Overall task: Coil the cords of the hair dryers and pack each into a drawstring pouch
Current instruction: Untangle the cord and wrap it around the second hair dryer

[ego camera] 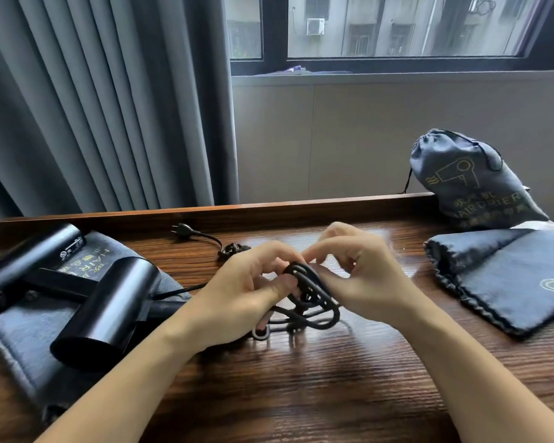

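In the head view, a loose coil of black rubbery cord (314, 302) is being held just above the middle of the dark, wood-grained table (301, 394). The left hand (250, 292) is being curled round the loops, with the thumb pressed against them; the right hand (362, 276) is being kept at the top of the coil, its fingertips pinching a strand. A pale, rounded piece (261, 332) is showing at the lower left of the coil; what it is cannot be told.

Two hair dryers are being counted, both matte black with smooth cylindrical barrels. The nearer dryer (106, 308) is lying on a flat grey pouch (23, 346) at the left, its barrel pointing toward the viewer. The farther dryer (29, 257) is lying just behind it, on the same cloth, with a small label on its barrel. A black plug (186, 229) with two prongs is resting near the raised back edge of the table, its cable running to a small tangle (232, 250) behind the left hand.

Three grey woven pouches with yellow printing are being counted: the one under the dryers, a flat one (506, 276) at the right with a gathered hem, and a filled one (470, 183) standing behind it, drawn closed at the top with a dark string.

Grey pleated curtains (93, 107) are hanging at the left, beside a window (397, 27).
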A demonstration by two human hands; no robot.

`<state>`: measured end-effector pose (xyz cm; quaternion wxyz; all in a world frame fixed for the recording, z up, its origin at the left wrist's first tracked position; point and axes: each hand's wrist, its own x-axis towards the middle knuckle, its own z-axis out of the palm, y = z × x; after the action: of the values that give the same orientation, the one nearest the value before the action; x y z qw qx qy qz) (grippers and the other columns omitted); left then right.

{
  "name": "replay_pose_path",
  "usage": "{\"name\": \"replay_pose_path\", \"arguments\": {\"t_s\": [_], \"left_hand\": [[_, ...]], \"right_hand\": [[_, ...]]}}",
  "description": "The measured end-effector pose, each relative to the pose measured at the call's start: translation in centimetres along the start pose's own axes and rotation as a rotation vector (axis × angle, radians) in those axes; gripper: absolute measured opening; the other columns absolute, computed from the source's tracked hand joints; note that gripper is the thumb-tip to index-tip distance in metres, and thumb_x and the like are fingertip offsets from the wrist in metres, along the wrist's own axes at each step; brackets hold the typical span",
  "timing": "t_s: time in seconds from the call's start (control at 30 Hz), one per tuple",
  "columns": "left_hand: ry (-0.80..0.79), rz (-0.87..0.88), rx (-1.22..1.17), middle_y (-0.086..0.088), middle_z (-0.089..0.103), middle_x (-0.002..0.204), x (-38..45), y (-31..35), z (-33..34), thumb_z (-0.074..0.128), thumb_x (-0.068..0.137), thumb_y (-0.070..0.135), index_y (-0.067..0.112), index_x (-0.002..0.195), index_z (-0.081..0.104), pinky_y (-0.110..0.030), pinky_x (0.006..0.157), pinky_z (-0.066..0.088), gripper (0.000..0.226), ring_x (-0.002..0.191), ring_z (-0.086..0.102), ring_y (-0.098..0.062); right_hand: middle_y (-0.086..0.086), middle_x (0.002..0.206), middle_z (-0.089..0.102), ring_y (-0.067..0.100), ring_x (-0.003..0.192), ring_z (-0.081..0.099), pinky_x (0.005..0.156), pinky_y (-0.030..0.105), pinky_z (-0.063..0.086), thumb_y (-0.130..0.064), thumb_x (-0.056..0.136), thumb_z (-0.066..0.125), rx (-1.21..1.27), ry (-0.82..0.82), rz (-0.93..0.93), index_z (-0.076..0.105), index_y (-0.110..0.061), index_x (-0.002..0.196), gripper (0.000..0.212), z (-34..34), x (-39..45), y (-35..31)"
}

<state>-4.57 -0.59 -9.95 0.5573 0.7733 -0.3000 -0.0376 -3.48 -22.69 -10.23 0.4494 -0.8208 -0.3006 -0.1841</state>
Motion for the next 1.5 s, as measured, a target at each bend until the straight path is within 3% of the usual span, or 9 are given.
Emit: {"name": "replay_pose_path", "arguments": {"t_s": [0.17,0.3,0.47,0.57,0.77,1.0,1.1,1.23,1.5], "left_hand": [[-0.047,0.019,0.021,-0.01,0.073,0.095,-0.3,-0.2,0.2,0.059,0.104,0.011,0.028,0.115,0.059,-0.031,0.045,0.047,0.02,0.05,0.055,-0.028],[-0.037,0.047,0.005,-0.011,0.075,0.093,-0.4,0.0,-0.1,0.061,0.102,0.012,0.026,0.115,0.06,-0.043,0.063,0.059,0.019,0.071,0.071,-0.026],[0.173,0.142,-0.059,-0.005,0.071,0.082,-0.4,0.6,-1.1,0.062,0.101,0.007,0.021,0.104,0.06,-0.056,0.06,0.049,0.015,0.067,0.062,-0.04],[0.287,0.164,-0.052,-0.009,0.074,0.079,-0.3,0.7,-1.5,0.061,0.099,-0.001,0.018,0.099,0.058,-0.056,0.075,0.058,0.019,0.077,0.072,-0.029],[0.189,0.085,0.055,-0.007,0.073,0.084,-0.4,0.3,-1.0,0.06,0.103,0.011,0.036,0.122,0.063,-0.062,0.076,0.055,0.032,0.08,0.069,-0.038],[0.094,0.129,0.169,0.005,0.067,0.106,-0.2,-0.1,-0.4,0.057,0.099,-0.004,0.04,0.137,0.062,-0.058,0.071,0.06,0.059,0.087,0.068,-0.032],[0.121,0.206,0.276,0.01,0.068,0.111,-0.1,-0.4,-0.4,0.067,0.093,-0.005,0.029,0.127,0.068,-0.049,0.068,0.061,0.048,0.093,0.068,-0.027],[0.232,0.298,0.436,0.013,0.072,0.101,0.0,-0.5,-0.2,0.076,0.087,0.003,0.02,0.107,0.072,-0.032,0.066,0.059,0.027,0.094,0.07,-0.011],[0.335,0.204,0.202,0.003,0.069,0.079,-0.3,0.3,-0.9,0.075,0.082,0.003,0.023,0.082,0.065,-0.049,0.062,0.06,0.023,0.073,0.072,-0.026]], "right_hand": [[0.007,0.082,0.06,0.006,0.069,0.046,0.061,0.023,0.037,-0.038,0.08,0.078,0.139,-0.209,0.132,0.079,-0.023,0.079,0.015,-0.5,-0.1,0.2],[-0.008,0.08,0.057,0.01,0.072,0.047,0.064,0.024,0.038,-0.024,0.087,0.078,0.08,-0.218,0.072,0.071,-0.031,0.078,0.013,-0.1,-0.1,0.2],[-0.005,0.06,0.044,0.005,0.056,0.039,0.051,0.027,0.033,-0.013,0.092,0.055,0.051,0.095,0.115,0.05,-0.012,0.073,0.02,0.7,0.3,0.2],[-0.001,0.058,0.042,0.011,0.054,0.038,0.047,0.03,0.032,-0.008,0.097,0.053,0.175,0.213,0.297,0.045,-0.005,0.072,0.026,0.4,0.7,0.8],[0.012,0.073,0.067,0.019,0.068,0.057,0.066,0.037,0.046,-0.004,0.085,0.055,0.318,0.073,0.36,0.068,-0.019,0.09,0.02,1.1,0.4,0.8],[0.008,0.058,0.041,0.017,0.054,0.035,0.051,0.03,0.027,-0.026,0.096,0.068,0.349,-0.011,0.2,0.067,-0.015,0.095,0.011,1.1,0.1,0.0],[0.019,0.058,0.045,0.019,0.053,0.035,0.049,0.03,0.024,-0.021,0.094,0.073,0.363,-0.029,0.194,0.065,-0.008,0.089,0.016,1.0,0.0,0.1],[-0.004,0.057,0.05,0.008,0.051,0.039,0.049,0.023,0.031,-0.01,0.096,0.072,0.309,-0.032,0.242,0.06,-0.009,0.083,0.017,1.1,-0.2,0.1],[0.014,0.063,0.054,0.017,0.053,0.053,0.053,0.031,0.045,-0.002,0.104,0.054,0.521,0.364,0.484,0.057,-0.008,0.094,0.012,0.3,0.6,0.4]]}}
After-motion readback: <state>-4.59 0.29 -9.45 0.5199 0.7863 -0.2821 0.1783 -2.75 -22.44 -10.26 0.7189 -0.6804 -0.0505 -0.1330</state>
